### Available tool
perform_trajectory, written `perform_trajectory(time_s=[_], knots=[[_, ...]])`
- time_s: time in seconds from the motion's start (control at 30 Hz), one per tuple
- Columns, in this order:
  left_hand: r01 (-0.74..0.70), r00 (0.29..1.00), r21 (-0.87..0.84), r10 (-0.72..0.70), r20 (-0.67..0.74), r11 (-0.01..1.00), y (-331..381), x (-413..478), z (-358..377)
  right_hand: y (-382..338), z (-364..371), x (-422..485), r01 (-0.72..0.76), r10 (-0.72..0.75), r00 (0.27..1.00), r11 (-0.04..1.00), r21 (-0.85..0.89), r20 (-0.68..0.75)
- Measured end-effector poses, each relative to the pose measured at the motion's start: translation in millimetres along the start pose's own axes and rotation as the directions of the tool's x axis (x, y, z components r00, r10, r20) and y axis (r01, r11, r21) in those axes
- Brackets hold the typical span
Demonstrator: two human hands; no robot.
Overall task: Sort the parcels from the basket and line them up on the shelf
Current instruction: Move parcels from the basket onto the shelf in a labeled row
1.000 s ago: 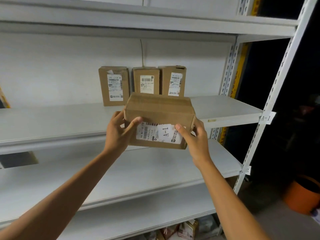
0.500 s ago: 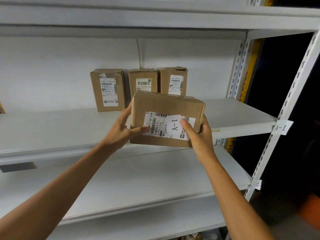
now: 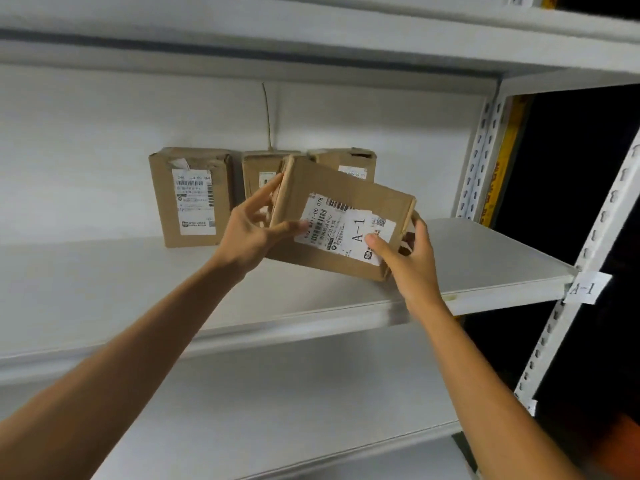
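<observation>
I hold a brown cardboard parcel with a white label reading "A-1", tilted down to the right, over the white shelf. My left hand grips its left end and my right hand grips its lower right corner. Three brown labelled parcels stand upright against the back wall: the left one in full view, the middle one and the right one partly hidden behind the held parcel. The basket is out of view.
A paper tag "A-1" hangs on the right upright post at this shelf's edge. Another shelf lies below and one above. Right of the rack is dark, with something orange low down.
Both hands have lifted the parcel up and forward over the shelf and tilted it clockwise. It now hides parts of the middle and right standing parcels.
</observation>
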State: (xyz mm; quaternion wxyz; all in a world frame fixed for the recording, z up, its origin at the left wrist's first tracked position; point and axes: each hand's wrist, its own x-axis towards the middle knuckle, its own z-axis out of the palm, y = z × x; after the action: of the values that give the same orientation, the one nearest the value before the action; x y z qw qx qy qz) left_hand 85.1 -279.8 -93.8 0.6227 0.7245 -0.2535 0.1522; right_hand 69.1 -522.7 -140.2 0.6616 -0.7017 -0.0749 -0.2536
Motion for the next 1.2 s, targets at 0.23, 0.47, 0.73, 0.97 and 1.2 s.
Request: perform_trajectory(time_s=[0.23, 0.47, 0.73, 0.97, 1.2], knots=[[-0.011, 0.997, 0.018, 0.010, 0.076, 1.000, -18.5, 55.6, 14.8, 15.5, -5.5, 31.9, 0.050, -0.056, 0.995, 0.996, -0.075, -0.078], [0.020, 0.952, 0.128, -0.058, 0.302, 0.992, -27.3, 95.4, 30.9, 34.9, -28.2, 63.1, 0.050, -0.062, 0.990, 0.994, -0.097, -0.126], [-0.088, 0.996, 0.355, 0.088, 0.018, 0.931, -47.5, 119.3, 76.2, 57.4, -63.8, 104.5, 0.005, -0.036, 0.986, 0.983, -0.185, -0.162], [0.069, 0.996, 0.048, -0.071, 0.048, 0.997, -40.2, 136.2, 121.6, 64.7, -97.1, 134.0, 0.100, -0.128, 0.991, 0.899, -0.426, -0.038], [0.125, 0.991, -0.086, -0.129, -0.043, 0.988, -57.7, 127.4, 177.3, 76.6, -123.1, 153.8, 0.084, -0.094, 0.996, 0.897, -0.435, 0.000]])
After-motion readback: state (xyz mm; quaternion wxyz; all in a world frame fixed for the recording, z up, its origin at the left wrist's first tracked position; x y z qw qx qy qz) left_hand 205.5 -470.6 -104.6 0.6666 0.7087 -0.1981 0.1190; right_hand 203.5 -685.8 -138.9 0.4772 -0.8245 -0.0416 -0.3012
